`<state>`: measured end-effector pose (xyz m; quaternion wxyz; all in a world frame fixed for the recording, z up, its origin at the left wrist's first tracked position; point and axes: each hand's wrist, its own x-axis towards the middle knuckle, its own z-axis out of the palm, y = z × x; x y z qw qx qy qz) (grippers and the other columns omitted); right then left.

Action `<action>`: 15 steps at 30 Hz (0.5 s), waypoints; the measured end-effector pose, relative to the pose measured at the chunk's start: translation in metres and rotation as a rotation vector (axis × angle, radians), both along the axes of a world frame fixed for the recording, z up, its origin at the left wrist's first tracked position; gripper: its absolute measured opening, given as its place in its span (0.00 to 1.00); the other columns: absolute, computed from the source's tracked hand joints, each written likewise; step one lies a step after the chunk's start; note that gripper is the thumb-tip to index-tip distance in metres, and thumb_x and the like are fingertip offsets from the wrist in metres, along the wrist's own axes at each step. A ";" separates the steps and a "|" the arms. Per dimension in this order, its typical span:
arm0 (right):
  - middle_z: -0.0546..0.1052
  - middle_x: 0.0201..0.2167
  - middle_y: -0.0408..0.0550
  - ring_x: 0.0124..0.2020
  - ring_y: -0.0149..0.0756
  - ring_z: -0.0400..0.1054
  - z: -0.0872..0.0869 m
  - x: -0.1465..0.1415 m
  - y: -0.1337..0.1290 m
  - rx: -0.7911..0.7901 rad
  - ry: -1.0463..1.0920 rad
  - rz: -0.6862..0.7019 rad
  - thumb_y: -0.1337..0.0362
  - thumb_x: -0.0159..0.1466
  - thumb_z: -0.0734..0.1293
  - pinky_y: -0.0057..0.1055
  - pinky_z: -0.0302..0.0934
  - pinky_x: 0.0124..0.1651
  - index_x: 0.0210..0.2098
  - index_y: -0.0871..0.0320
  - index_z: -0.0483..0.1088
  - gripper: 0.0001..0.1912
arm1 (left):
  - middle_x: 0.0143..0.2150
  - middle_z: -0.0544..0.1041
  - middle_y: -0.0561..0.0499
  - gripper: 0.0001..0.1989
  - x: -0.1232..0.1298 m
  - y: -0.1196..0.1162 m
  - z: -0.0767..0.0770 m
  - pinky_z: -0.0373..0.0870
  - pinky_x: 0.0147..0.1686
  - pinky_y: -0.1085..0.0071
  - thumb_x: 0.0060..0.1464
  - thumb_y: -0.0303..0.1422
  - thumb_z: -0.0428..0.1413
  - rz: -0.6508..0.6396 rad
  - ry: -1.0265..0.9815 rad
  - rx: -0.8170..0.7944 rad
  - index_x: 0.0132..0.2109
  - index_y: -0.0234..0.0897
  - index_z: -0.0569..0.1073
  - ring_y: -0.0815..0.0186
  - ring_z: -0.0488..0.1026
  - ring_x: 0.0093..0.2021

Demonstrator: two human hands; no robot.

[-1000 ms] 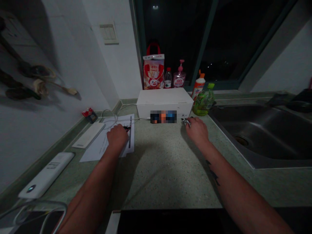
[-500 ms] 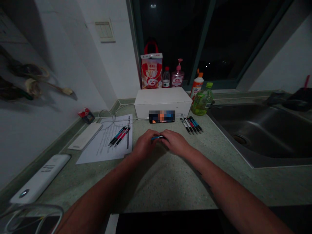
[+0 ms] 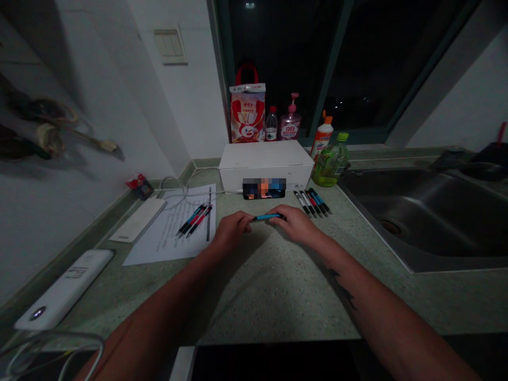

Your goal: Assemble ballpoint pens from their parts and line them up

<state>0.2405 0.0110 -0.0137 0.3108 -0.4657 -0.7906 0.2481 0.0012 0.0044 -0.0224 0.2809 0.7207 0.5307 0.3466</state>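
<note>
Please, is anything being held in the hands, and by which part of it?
Yes, a blue pen: the left fingers hold one end, the right fingers the other.

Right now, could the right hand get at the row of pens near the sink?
Probably yes: the row of pens lies close to the right hand with nothing visibly in between, though that hand holds one end of a blue pen.

Blue pen (image 3: 266, 217) ends partly hidden by hands (image 3: 233, 227). Paper (image 3: 169, 227) print illegible. Sink (image 3: 440, 211) cut off right.
</note>
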 end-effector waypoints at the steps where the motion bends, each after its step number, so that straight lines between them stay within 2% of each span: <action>1: 0.85 0.45 0.49 0.48 0.45 0.78 0.000 -0.002 -0.001 -0.006 0.011 0.017 0.63 0.69 0.70 0.40 0.68 0.53 0.46 0.50 0.83 0.09 | 0.27 0.81 0.52 0.16 0.000 -0.001 0.000 0.73 0.36 0.65 0.66 0.38 0.54 -0.005 0.007 0.000 0.31 0.42 0.79 0.60 0.77 0.30; 6: 0.86 0.41 0.51 0.44 0.46 0.79 -0.004 -0.007 -0.001 -0.053 -0.030 0.067 0.60 0.73 0.66 0.41 0.68 0.51 0.43 0.54 0.84 0.13 | 0.26 0.80 0.52 0.20 0.003 -0.001 -0.002 0.73 0.37 0.64 0.68 0.40 0.53 -0.007 0.063 -0.047 0.26 0.42 0.75 0.60 0.78 0.31; 9: 0.85 0.45 0.53 0.48 0.47 0.78 -0.006 -0.005 -0.001 0.008 -0.054 0.039 0.62 0.72 0.68 0.42 0.67 0.54 0.45 0.54 0.83 0.10 | 0.36 0.84 0.50 0.04 0.004 0.000 -0.006 0.76 0.42 0.63 0.60 0.35 0.62 0.002 -0.020 -0.023 0.38 0.41 0.80 0.59 0.81 0.37; 11: 0.85 0.45 0.52 0.48 0.46 0.78 -0.007 -0.004 -0.001 0.011 -0.057 0.021 0.64 0.71 0.69 0.41 0.67 0.53 0.45 0.53 0.82 0.08 | 0.41 0.85 0.50 0.08 0.004 0.000 -0.008 0.77 0.44 0.62 0.56 0.31 0.64 0.013 -0.056 0.011 0.44 0.41 0.80 0.59 0.81 0.41; 13: 0.85 0.44 0.50 0.46 0.45 0.78 -0.008 -0.005 -0.001 -0.009 -0.054 0.017 0.66 0.69 0.70 0.39 0.66 0.50 0.46 0.53 0.80 0.08 | 0.38 0.84 0.51 0.03 0.003 0.000 -0.007 0.76 0.43 0.62 0.59 0.33 0.62 0.009 -0.015 -0.007 0.41 0.41 0.80 0.59 0.81 0.39; 15: 0.84 0.42 0.49 0.43 0.43 0.77 -0.009 -0.006 -0.003 -0.016 -0.065 0.007 0.67 0.67 0.71 0.37 0.65 0.48 0.46 0.53 0.78 0.08 | 0.32 0.82 0.51 0.10 0.003 -0.001 -0.005 0.74 0.41 0.61 0.64 0.37 0.58 -0.008 0.047 -0.060 0.34 0.41 0.78 0.59 0.79 0.35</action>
